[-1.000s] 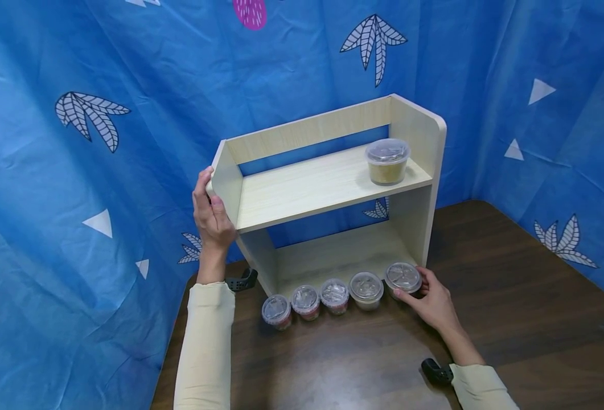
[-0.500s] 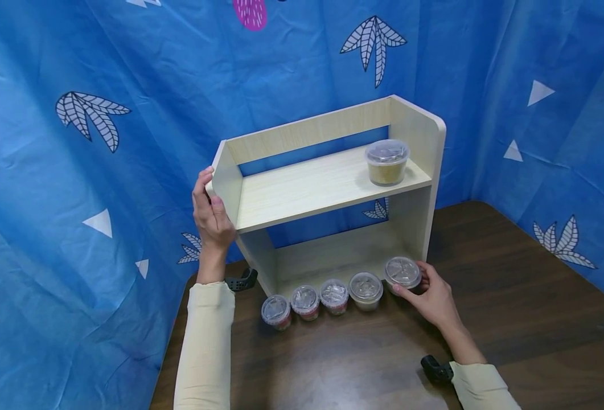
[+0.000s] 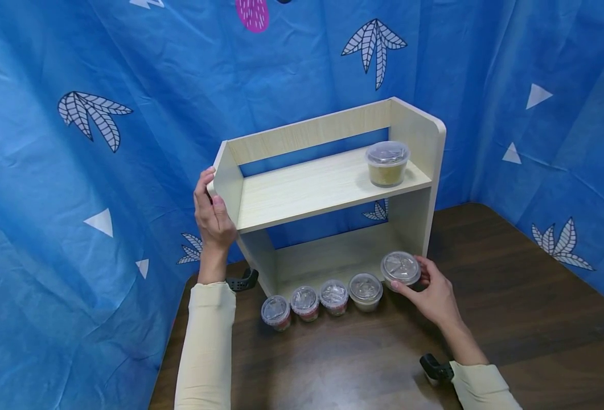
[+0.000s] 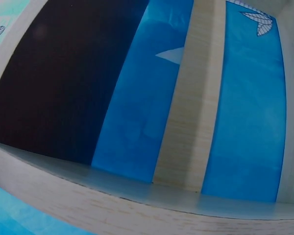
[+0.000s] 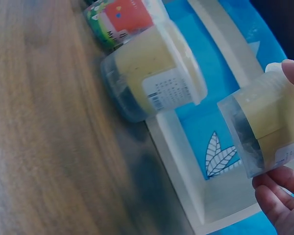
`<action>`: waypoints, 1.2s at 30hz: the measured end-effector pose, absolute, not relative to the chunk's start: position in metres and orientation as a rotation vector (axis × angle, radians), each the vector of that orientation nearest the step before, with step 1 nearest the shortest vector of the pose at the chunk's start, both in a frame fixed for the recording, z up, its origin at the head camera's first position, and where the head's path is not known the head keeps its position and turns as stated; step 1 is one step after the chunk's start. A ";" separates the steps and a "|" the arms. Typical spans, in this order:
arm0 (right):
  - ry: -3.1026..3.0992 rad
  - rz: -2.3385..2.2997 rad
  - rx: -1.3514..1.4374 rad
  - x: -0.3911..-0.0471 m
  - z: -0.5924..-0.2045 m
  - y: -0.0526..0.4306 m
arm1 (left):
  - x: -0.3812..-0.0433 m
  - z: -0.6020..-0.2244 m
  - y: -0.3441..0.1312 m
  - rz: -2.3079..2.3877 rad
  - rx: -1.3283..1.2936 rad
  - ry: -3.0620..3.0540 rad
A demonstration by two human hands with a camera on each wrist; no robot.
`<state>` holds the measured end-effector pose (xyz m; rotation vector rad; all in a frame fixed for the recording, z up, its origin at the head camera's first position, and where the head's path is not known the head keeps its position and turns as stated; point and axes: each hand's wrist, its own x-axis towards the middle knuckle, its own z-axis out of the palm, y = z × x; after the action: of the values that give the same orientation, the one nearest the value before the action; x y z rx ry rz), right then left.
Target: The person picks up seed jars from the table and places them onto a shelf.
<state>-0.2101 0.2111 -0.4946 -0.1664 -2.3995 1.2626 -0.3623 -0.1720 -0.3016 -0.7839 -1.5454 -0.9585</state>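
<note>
My right hand point(image 3: 437, 296) grips a round clear plastic tub point(image 3: 401, 269) with a lid, just in front of the right end of the wooden desktop shelf point(image 3: 296, 196). In the right wrist view this tub point(image 5: 257, 129) has pale yellow contents and part of a printed label; thumb and fingers point(image 5: 284, 191) hold it from opposite sides, apart from the table. My left hand point(image 3: 213, 219) holds the front edge of the shelf's left side panel. That hand is out of sight in the left wrist view, where the shelf's boards point(image 4: 188, 98) show.
Several lidded tubs stand in a row along the shelf's front, among them a pale one point(image 3: 365, 291) and a red-banded one point(image 3: 305, 302). Another tub point(image 3: 387, 164) sits at the right of the upper board. Brown table point(image 3: 342, 364) lies in front; a blue curtain point(image 3: 143, 188) hangs behind.
My right hand has raised the gripped tub slightly up and toward the shelf, away from its place at the row's right end. The left hand stays on the side panel.
</note>
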 end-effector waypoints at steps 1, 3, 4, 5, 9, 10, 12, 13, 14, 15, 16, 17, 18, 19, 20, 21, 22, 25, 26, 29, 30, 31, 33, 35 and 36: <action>-2.402 1.262 -0.170 -0.210 -0.493 0.211 | -0.362 -0.302 -0.172 -0.958 -0.784 -1.545; -2.407 1.262 -0.174 -0.209 -0.490 0.210 | -0.362 -0.302 -0.172 -0.956 -0.783 -1.545; -2.408 1.261 -0.177 -0.208 -0.489 0.210 | -0.362 -0.302 -0.171 -0.956 -0.785 -1.544; -2.409 1.260 -0.179 -0.208 -0.488 0.210 | -0.362 -0.302 -0.171 -0.958 -0.785 -1.544; -2.407 1.257 -0.182 -0.207 -0.485 0.208 | -0.363 -0.302 -0.172 -0.959 -0.783 -1.545; -2.406 1.253 -0.182 -0.207 -0.485 0.208 | -0.363 -0.302 -0.172 -0.960 -0.783 -1.545; -2.402 1.245 -0.177 -0.207 -0.485 0.208 | -0.363 -0.302 -0.172 -0.960 -0.780 -1.545; -2.398 1.238 -0.173 -0.207 -0.485 0.207 | -0.363 -0.302 -0.172 -0.960 -0.780 -1.544; -2.393 1.231 -0.170 -0.207 -0.485 0.207 | -0.363 -0.302 -0.172 -0.959 -0.780 -1.543; -2.387 1.224 -0.164 -0.207 -0.485 0.207 | -0.363 -0.302 -0.172 -0.961 -0.782 -1.541; -2.379 1.219 -0.156 -0.207 -0.485 0.207 | -0.364 -0.302 -0.172 -0.962 -0.783 -1.539; -2.371 1.213 -0.148 -0.207 -0.485 0.208 | -0.364 -0.303 -0.172 -0.962 -0.784 -1.539; -2.362 1.209 -0.141 -0.207 -0.484 0.208 | -0.364 -0.303 -0.172 -0.963 -0.785 -1.538; -2.355 1.205 -0.134 -0.207 -0.484 0.207 | -0.364 -0.303 -0.172 -0.964 -0.786 -1.538; -2.348 1.201 -0.127 -0.207 -0.483 0.207 | -0.364 -0.302 -0.172 -0.964 -0.786 -1.537; -2.341 1.200 -0.121 -0.207 -0.483 0.207 | -0.364 -0.302 -0.172 -0.964 -0.787 -1.538; -2.335 1.199 -0.117 -0.207 -0.482 0.207 | -0.364 -0.302 -0.172 -0.963 -0.787 -1.539; -2.322 1.197 -0.106 -0.207 -0.480 0.206 | -0.363 -0.302 -0.172 -0.965 -0.790 -1.539; -2.318 1.196 -0.103 -0.207 -0.478 0.206 | -0.363 -0.302 -0.172 -0.964 -0.791 -1.538; -2.312 1.208 -0.088 -0.208 -0.473 0.204 | -0.363 -0.302 -0.173 -0.965 -0.789 -1.537; -2.310 1.211 -0.085 -0.208 -0.472 0.204 | -0.363 -0.302 -0.173 -0.964 -0.788 -1.537; -2.311 1.212 -0.082 -0.209 -0.470 0.203 | -0.363 -0.302 -0.173 -0.962 -0.786 -1.537; -2.311 1.213 -0.073 -0.209 -0.467 0.202 | -0.363 -0.302 -0.173 -0.959 -0.784 -1.538; -2.307 1.205 -0.062 -0.210 -0.464 0.200 | -0.363 -0.301 -0.173 -0.958 -0.786 -1.536; -2.304 1.203 -0.056 -0.210 -0.463 0.200 | -0.363 -0.301 -0.173 -0.957 -0.787 -1.534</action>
<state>-0.2101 0.2001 -0.4626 -0.0559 -2.3043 1.2031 -0.3634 -0.1730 -0.3013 -0.7872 -1.5337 -0.9570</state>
